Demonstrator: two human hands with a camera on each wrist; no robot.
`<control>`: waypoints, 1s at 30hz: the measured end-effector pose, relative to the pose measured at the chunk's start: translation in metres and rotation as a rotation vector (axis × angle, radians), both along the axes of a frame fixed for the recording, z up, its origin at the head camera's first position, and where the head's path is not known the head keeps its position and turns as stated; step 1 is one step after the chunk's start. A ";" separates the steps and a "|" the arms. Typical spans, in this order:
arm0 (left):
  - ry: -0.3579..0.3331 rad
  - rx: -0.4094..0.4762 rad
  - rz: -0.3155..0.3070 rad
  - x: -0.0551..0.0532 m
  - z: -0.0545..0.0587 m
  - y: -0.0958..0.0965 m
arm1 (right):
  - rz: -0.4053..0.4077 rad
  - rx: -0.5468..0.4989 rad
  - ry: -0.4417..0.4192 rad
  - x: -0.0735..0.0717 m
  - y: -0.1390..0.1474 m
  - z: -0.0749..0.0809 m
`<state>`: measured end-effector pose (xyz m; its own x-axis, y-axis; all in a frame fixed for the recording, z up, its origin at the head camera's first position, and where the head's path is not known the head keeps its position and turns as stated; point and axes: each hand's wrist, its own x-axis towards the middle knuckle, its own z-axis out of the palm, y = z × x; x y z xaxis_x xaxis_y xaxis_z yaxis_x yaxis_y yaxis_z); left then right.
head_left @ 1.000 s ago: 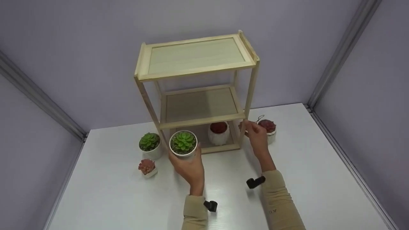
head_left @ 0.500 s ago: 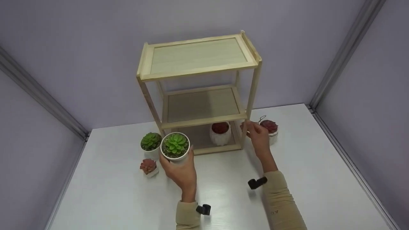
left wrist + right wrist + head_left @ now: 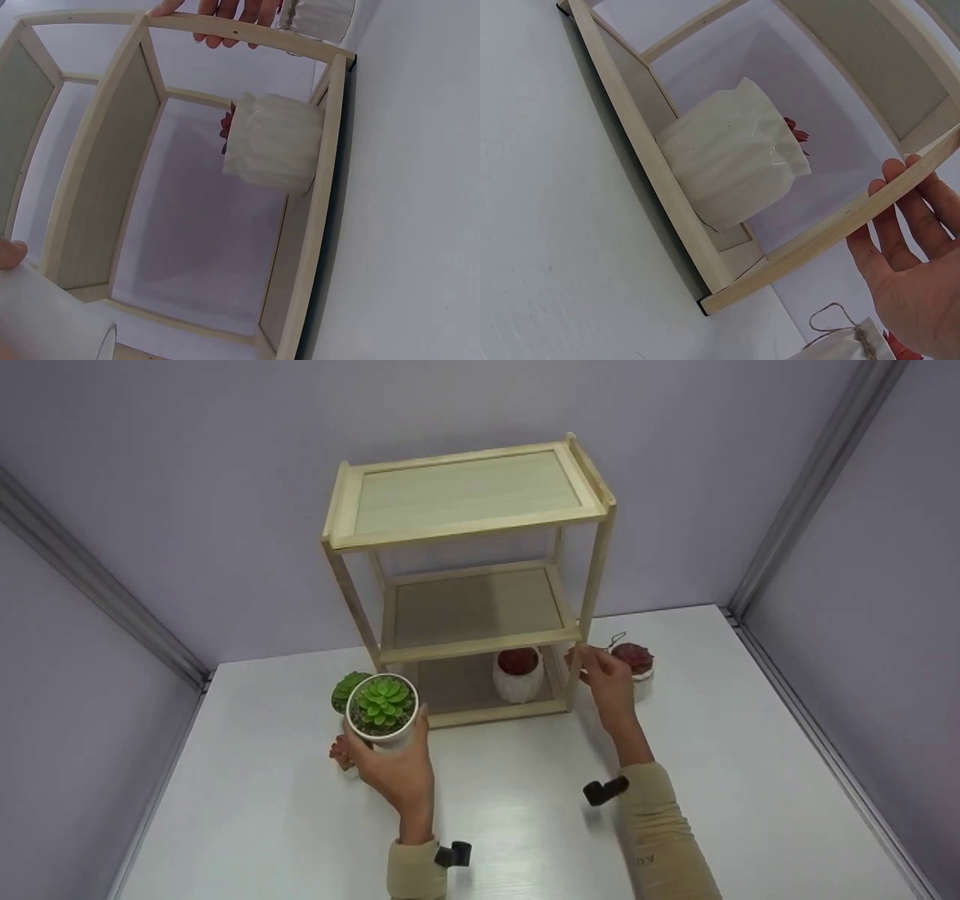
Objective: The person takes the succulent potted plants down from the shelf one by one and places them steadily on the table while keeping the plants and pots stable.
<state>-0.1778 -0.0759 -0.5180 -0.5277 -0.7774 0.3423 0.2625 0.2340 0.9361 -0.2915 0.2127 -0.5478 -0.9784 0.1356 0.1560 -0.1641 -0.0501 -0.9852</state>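
My left hand [image 3: 397, 772] holds a white pot with a green succulent [image 3: 383, 705], fingers round its side, in front of the shelf's lower left corner. In the left wrist view the white pot [image 3: 45, 319] fills the lower left corner. My right hand [image 3: 609, 690] grips the right front post of the three-tier wooden shelf [image 3: 480, 645]; the right wrist view shows its fingers [image 3: 889, 217] wrapped over the post. On the bottom shelf stands a white ribbed pot with a red succulent [image 3: 517, 679].
Behind the held pot, partly hidden, are another green succulent [image 3: 347, 690] and a small pinkish one [image 3: 341, 751] on the white table [image 3: 247, 780]. Right of the shelf stands a white pot with a dark red succulent [image 3: 634, 658], twine tied round a pot there. Walls enclose the table.
My left hand has moved left and slightly toward me with the potted green succulent, now overlapping the plants at the left. The right hand stays on the post.
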 end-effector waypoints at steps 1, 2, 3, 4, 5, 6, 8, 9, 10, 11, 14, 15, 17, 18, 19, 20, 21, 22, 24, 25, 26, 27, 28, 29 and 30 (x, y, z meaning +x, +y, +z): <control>-0.005 -0.003 0.001 0.001 0.000 -0.003 | 0.004 0.003 0.004 0.000 0.000 0.000; -0.011 -0.006 0.000 0.001 0.000 -0.007 | 0.008 0.005 0.008 0.001 0.000 0.000; -0.012 -0.005 -0.005 0.002 0.000 -0.010 | 0.013 0.005 0.013 0.001 0.001 0.000; -0.014 -0.008 -0.008 0.002 0.001 -0.014 | 0.017 0.009 0.015 0.001 0.001 0.000; -0.014 -0.005 -0.015 0.003 0.001 -0.018 | 0.017 0.009 0.013 0.001 0.001 0.000; -0.012 -0.002 -0.022 0.004 0.001 -0.022 | 0.019 0.010 0.013 0.001 0.001 0.000; -0.014 0.007 -0.039 0.005 0.001 -0.030 | 0.024 0.007 0.007 0.001 0.000 0.000; -0.016 0.010 -0.047 0.006 0.002 -0.034 | 0.027 0.003 0.002 0.001 0.000 0.000; -0.018 0.012 -0.051 0.006 0.002 -0.038 | 0.032 0.001 -0.003 0.001 0.001 0.000; -0.018 0.014 -0.056 0.007 0.003 -0.042 | 0.035 -0.008 -0.006 0.001 0.001 0.000; -0.026 0.014 -0.065 0.008 0.006 -0.055 | 0.047 -0.016 -0.020 0.000 0.000 0.001; -0.025 0.012 -0.066 0.008 0.008 -0.059 | 0.049 -0.013 -0.022 0.000 0.000 0.001; -0.031 0.004 -0.068 0.008 0.011 -0.066 | 0.045 -0.013 -0.025 0.000 0.000 0.001; -0.037 -0.003 -0.069 0.008 0.012 -0.070 | 0.044 -0.013 -0.026 0.001 0.000 0.002; -0.040 -0.010 -0.071 0.008 0.014 -0.074 | 0.040 -0.009 -0.026 0.001 0.000 0.002; -0.044 -0.020 -0.073 0.007 0.015 -0.077 | 0.037 -0.011 -0.024 0.001 0.000 0.002; -0.047 -0.029 -0.075 0.007 0.017 -0.081 | 0.036 -0.012 -0.022 0.000 0.000 0.002; -0.051 -0.040 -0.075 0.007 0.019 -0.085 | 0.036 -0.013 -0.022 0.000 -0.001 0.002; -0.052 -0.059 -0.073 0.006 0.022 -0.092 | 0.041 -0.013 -0.020 0.000 -0.001 0.002; -0.050 -0.069 -0.071 0.005 0.023 -0.095 | 0.041 -0.013 -0.020 0.000 -0.001 0.002; -0.049 -0.078 -0.070 0.005 0.025 -0.098 | 0.042 -0.012 -0.018 -0.001 -0.001 0.002; -0.048 -0.087 -0.071 0.004 0.026 -0.101 | 0.041 -0.010 -0.018 -0.001 -0.001 0.002; -0.049 -0.097 -0.071 0.004 0.027 -0.103 | 0.039 -0.010 -0.019 -0.001 -0.001 0.002; -0.052 -0.105 -0.074 0.003 0.028 -0.105 | 0.035 -0.011 -0.019 -0.001 -0.001 0.001; -0.054 -0.112 -0.079 0.003 0.029 -0.107 | 0.031 -0.016 -0.020 -0.001 -0.001 0.001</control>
<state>-0.1749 -0.1828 -0.4887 -0.6056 -0.6914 0.3941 0.2343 0.3183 0.9186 -0.2921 0.2119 -0.5463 -0.9851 0.1074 0.1346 -0.1426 -0.0705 -0.9873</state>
